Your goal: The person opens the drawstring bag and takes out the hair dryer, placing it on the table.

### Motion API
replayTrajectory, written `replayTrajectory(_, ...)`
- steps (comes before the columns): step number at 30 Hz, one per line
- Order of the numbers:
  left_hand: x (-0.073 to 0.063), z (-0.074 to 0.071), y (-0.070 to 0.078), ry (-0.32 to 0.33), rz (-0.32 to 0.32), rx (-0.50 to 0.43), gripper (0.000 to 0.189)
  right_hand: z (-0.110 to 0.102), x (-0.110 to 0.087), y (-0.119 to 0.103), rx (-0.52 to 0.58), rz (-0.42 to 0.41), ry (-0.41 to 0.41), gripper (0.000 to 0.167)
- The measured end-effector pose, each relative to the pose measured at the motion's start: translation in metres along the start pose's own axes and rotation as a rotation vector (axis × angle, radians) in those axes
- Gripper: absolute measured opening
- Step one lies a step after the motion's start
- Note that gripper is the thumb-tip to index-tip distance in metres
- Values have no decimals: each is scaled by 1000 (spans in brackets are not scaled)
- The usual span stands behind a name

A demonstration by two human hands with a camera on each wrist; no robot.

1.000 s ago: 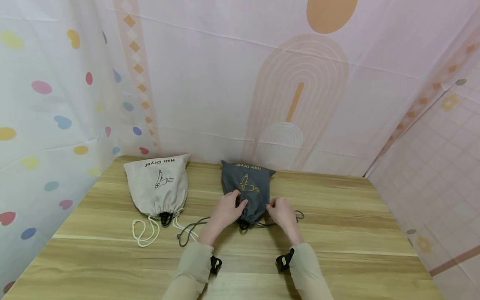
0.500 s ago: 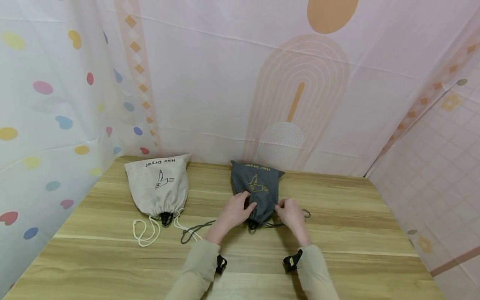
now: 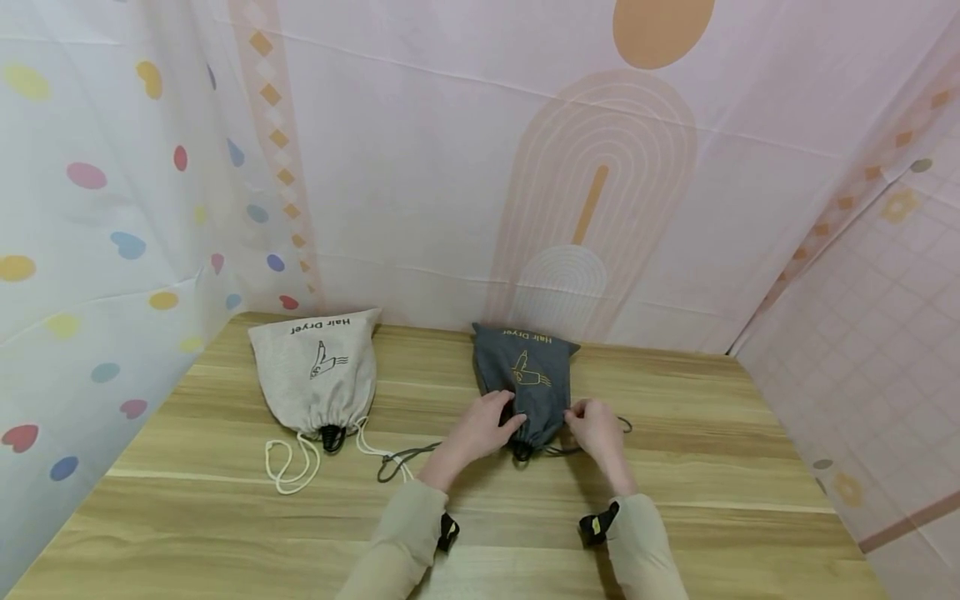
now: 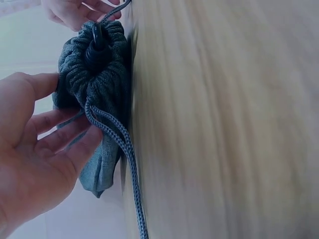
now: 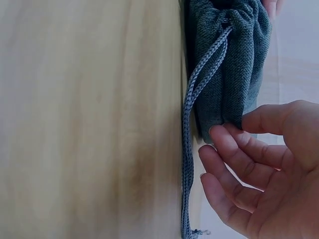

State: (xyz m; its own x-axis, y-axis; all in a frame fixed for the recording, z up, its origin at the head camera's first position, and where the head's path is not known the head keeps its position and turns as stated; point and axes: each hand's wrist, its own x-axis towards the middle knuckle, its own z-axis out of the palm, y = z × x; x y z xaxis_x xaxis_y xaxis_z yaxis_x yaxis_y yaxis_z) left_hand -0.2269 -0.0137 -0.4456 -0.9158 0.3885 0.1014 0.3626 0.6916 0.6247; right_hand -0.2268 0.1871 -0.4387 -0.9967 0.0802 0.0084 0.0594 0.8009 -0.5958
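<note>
A dark grey drawstring bag (image 3: pixel 525 375) with a yellow hair dryer print lies flat toward the back of the table. A black cable loop (image 3: pixel 521 452) pokes out of its gathered mouth, which faces the person. My left hand (image 3: pixel 480 429) grips the bag's left side, thumb over the top and fingers along the edge. At the other side, my right hand (image 3: pixel 596 425) pinches the cloth between thumb and index finger, as the right wrist view shows. Grey drawcords (image 4: pixel 127 144) trail from both sides of the mouth.
To the left lies a light grey drawstring bag (image 3: pixel 318 375) with a black print and cream cords (image 3: pixel 292 467). One dark cord crosses its right cream cord. Patterned cloth (image 3: pixel 420 167) hangs behind the wooden table (image 3: pixel 712 500) and at both sides.
Both hands have moved the dark grey bag to the right across the table, its cords dragging along. The light grey bag has stayed in place.
</note>
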Motion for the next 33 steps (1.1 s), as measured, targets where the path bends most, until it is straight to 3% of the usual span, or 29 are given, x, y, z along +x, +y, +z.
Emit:
replayTrajectory(5, -5, -4, 1, -16, 58, 27, 48, 1, -2, 0, 0, -43, 23, 16)
replayTrajectory(12, -8, -8, 0, -42, 137, 66, 34, 3, -9, -2, -50, -171, 51, 13)
replayTrajectory(23, -9, -6, -3, 18, 245, 141, 25, 4, -20, -10, -92, -363, -45, 7)
replayTrajectory(28, -8, -5, -3, 46, 255, 196, 23, 3, -25, -11, -79, -383, -122, 14)
replayTrajectory(33, -8, -5, -3, 49, 258, 242, 22, 2, -28, -12, -111, -410, -142, 21)
